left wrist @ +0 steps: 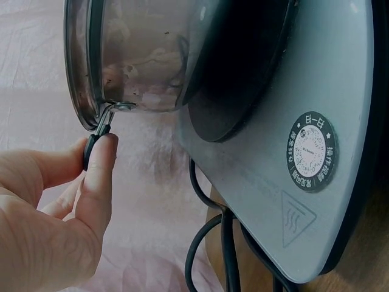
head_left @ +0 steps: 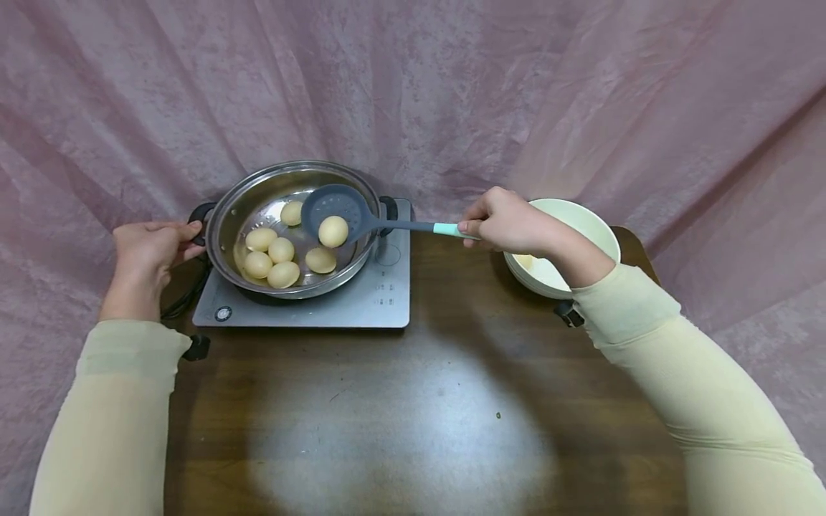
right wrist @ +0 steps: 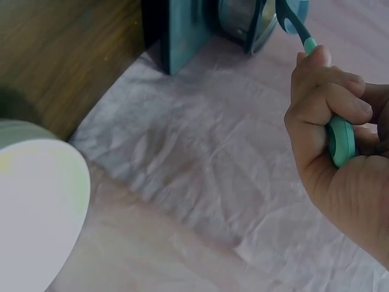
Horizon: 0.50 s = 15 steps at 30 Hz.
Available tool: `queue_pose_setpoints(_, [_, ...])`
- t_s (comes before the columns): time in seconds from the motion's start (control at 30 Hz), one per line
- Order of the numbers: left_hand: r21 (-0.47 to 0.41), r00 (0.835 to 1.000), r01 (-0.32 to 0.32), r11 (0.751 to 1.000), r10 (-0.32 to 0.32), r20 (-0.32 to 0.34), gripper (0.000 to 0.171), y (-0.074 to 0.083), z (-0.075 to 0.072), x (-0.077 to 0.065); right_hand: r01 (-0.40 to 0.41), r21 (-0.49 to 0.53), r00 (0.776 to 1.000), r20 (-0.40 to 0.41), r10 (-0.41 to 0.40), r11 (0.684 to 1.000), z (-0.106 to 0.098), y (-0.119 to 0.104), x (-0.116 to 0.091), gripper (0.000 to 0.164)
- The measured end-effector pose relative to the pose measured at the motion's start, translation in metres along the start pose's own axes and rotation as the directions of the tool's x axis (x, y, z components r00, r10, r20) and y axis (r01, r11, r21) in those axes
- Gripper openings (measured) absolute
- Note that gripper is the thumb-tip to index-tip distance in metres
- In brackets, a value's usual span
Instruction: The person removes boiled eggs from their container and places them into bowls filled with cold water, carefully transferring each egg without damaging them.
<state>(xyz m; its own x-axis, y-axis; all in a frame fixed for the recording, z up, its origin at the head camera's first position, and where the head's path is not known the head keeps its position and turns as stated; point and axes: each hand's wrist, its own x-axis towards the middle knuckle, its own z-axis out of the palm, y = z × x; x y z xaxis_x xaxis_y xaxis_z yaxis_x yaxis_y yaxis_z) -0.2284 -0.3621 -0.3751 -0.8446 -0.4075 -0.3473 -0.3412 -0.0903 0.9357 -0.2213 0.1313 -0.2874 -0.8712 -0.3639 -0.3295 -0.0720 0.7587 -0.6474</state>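
Observation:
My left hand (head_left: 147, 252) pinches the black side handle (left wrist: 91, 148) of a steel pot (head_left: 227, 266). My right hand (head_left: 503, 221) grips the mint-green handle (right wrist: 341, 141) of a grey slotted ladle (head_left: 332, 201). One egg (head_left: 333, 231) sits at the near edge of the ladle's bowl, over the right half of the pot. Several pale eggs (head_left: 282, 250) lie on the pot's bottom, most of them grouped at the left. Another egg (head_left: 320, 260) is just below the ladle. Under my right wrist stands a white bowl (head_left: 596, 226) with a yellowish piece (head_left: 525, 261) partly showing inside.
The pot stands on a grey induction cooker (head_left: 361, 301) with black cables (left wrist: 226, 243) at its left. A brown wooden table (head_left: 387, 401) extends in front, bearing a tiny ring-like speck (head_left: 498, 415). Pink curtain (head_left: 426, 93) hangs close behind.

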Motion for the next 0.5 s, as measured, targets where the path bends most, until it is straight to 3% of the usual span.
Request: queue_pose_setpoints(0.5, [0.014, 1.0, 0.009, 1.0, -0.009, -0.007, 0.009, -0.001, -0.004, -0.001, -0.037, 0.072, 0.999, 0.0, 0.037, 0.997, -0.025, 0.025, -0.024, 0.028])
